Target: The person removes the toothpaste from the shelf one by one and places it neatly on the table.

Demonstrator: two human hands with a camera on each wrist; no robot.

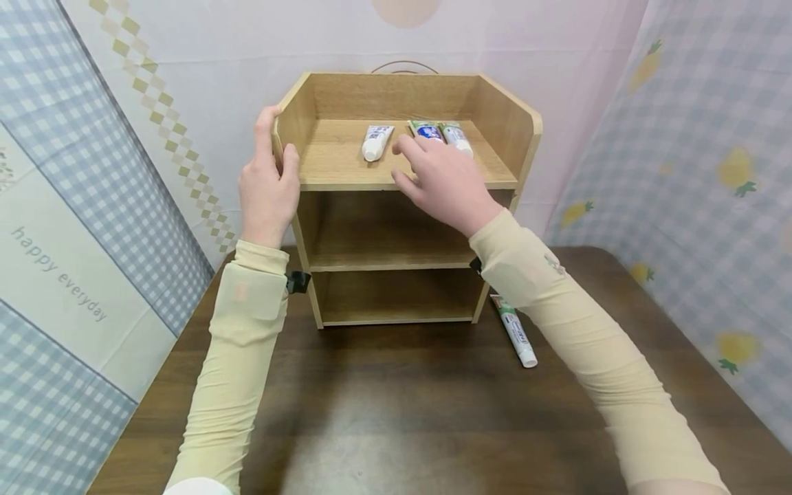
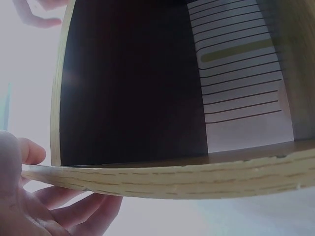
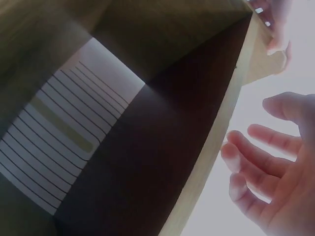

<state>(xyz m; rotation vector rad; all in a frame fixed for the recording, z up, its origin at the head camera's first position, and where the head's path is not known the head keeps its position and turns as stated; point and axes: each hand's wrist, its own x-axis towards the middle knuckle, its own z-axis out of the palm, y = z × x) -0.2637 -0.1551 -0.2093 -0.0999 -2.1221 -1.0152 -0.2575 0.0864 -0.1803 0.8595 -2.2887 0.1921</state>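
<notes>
A small wooden desk shelf (image 1: 408,186) with three levels stands on the table. My left hand (image 1: 269,189) grips the front edge of its left side panel (image 2: 162,183), thumb on one face and fingers on the other in the left wrist view. On the top level lie three toothpaste tubes: a white one (image 1: 377,143), a blue and green one (image 1: 427,129) and a white and green one (image 1: 456,137). Over the front of that level hovers my right hand (image 1: 448,182), fingers loosely bent, holding nothing. It partly hides the two right-hand tubes.
Another toothpaste tube (image 1: 515,333), white and green, lies on the dark wooden table (image 1: 396,412) beside the shelf's right foot. Behind the shelf hangs a pale cloth (image 1: 247,41). Checked cloths (image 1: 699,172) close off both sides.
</notes>
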